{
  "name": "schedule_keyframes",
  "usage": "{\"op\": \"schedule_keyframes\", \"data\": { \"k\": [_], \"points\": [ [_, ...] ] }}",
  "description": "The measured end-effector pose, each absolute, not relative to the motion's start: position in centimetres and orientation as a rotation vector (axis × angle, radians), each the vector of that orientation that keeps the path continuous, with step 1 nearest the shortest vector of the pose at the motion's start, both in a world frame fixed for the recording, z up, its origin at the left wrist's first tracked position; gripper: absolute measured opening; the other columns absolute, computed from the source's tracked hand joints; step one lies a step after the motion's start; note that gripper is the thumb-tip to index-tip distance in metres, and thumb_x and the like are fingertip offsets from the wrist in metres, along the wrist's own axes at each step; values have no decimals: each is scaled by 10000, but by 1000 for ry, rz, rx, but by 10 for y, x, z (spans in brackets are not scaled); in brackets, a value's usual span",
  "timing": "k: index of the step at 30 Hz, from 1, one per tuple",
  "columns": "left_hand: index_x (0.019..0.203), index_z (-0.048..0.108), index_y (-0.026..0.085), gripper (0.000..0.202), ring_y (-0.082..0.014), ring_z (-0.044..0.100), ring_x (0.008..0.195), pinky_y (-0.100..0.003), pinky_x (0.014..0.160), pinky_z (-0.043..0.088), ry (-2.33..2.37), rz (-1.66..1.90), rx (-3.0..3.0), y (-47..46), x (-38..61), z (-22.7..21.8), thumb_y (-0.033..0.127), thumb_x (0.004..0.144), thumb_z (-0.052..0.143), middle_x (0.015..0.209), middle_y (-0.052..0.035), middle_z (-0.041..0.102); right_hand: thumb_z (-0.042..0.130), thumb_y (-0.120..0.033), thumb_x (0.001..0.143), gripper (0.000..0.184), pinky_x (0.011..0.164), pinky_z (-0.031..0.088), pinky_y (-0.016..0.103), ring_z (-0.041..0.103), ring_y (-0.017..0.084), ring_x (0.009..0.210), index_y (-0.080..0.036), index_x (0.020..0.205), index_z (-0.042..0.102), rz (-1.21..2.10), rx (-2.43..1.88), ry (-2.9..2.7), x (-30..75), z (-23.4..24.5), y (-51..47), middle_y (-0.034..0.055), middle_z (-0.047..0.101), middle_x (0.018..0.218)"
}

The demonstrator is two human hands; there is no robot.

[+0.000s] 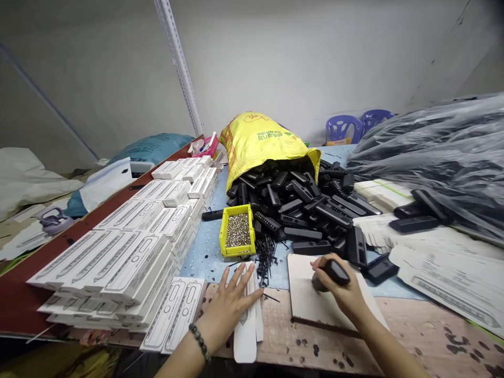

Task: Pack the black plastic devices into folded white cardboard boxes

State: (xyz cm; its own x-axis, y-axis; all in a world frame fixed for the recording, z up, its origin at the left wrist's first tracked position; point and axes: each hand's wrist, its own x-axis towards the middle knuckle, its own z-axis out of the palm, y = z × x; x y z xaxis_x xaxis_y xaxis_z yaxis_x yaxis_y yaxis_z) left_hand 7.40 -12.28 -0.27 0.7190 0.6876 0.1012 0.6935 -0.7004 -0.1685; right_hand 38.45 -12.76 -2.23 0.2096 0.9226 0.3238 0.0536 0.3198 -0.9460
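My left hand [230, 304], with a beaded bracelet on its wrist, lies spread over a narrow white carton [244, 344] near the table's front edge. The carton's long flap points toward me, and my fingers hide part of its printed face. My right hand [340, 289] is closed around a black plastic piece [336, 272] above a white board [311, 304]. Whether the piece touches the board I cannot tell. Behind the board lies a heap of similar black pieces [307, 233]. Thin black strips [265, 257] lie between the heap and my left hand.
Stacked white printed boxes [129, 257] fill the left side. A yellow bin [222, 231] holds small metal parts [238, 231]. Black pieces spill from a yellow sack [260, 142]. Flat white cartons [452, 278] and a dark plastic-wrapped bundle [437, 147] lie to the right.
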Motion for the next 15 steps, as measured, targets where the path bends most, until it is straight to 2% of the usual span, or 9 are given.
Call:
{"op": "schedule_keyframes", "data": {
  "k": [2,4,5,7,9,10,12,15],
  "points": [
    [1298,485,326,781,-342,213,1458,-676,1093,300,-1007,-72,-2782,-118,75,1,-128,663,506,1596,-88,145,740,-287,744,212,876,505,363,595,163,823,-197,810,560,841,-962,-923,381,-8,-129,4,590,827],
    [1210,523,243,525,-313,218,1461,-649,1142,244,-1027,-244,-2800,-115,74,12,9,741,557,1581,-93,208,751,-286,724,239,915,511,398,570,121,747,-193,790,541,888,-835,-672,375,16,-132,-22,563,786],
    [1185,513,213,460,-303,255,1449,-634,1160,227,-1069,-370,-2801,-114,74,18,68,753,574,1559,-108,268,742,-290,728,238,926,514,415,546,103,708,-194,793,534,927,-774,-575,370,31,-133,-31,546,768],
    [1136,481,177,427,-286,423,1350,-606,1165,253,-1207,-619,-2821,-116,79,30,155,730,611,1436,-141,455,713,-296,736,228,938,518,438,503,81,663,-206,840,533,1022,-651,-422,358,59,-136,-41,520,767],
    [1090,464,177,449,-258,579,1151,-557,1096,386,-1403,-803,-2856,-119,89,39,179,675,634,1226,-121,603,698,-292,718,260,947,516,448,506,79,673,-223,904,529,1122,-539,-338,342,83,-137,-41,510,799],
    [1096,466,183,474,-241,607,1068,-513,1035,453,-1492,-866,-2879,-122,96,42,174,653,634,1147,-97,628,697,-287,704,285,952,513,458,512,80,681,-232,923,525,1159,-491,-330,332,91,-136,-39,509,817],
    [1151,484,200,531,-217,604,1017,-408,931,514,-1610,-996,-2908,-127,110,46,138,639,613,1103,-71,623,703,-277,693,305,952,508,475,521,86,691,-244,932,516,1201,-434,-390,313,97,-134,-36,510,841],
    [1215,513,234,558,-206,568,1066,-342,931,484,-1665,-1176,-2928,-134,127,51,122,675,600,1153,-55,601,690,-291,752,276,935,508,477,532,96,705,-265,950,499,1224,-446,-575,292,87,-129,-37,519,851]
  ]
}}
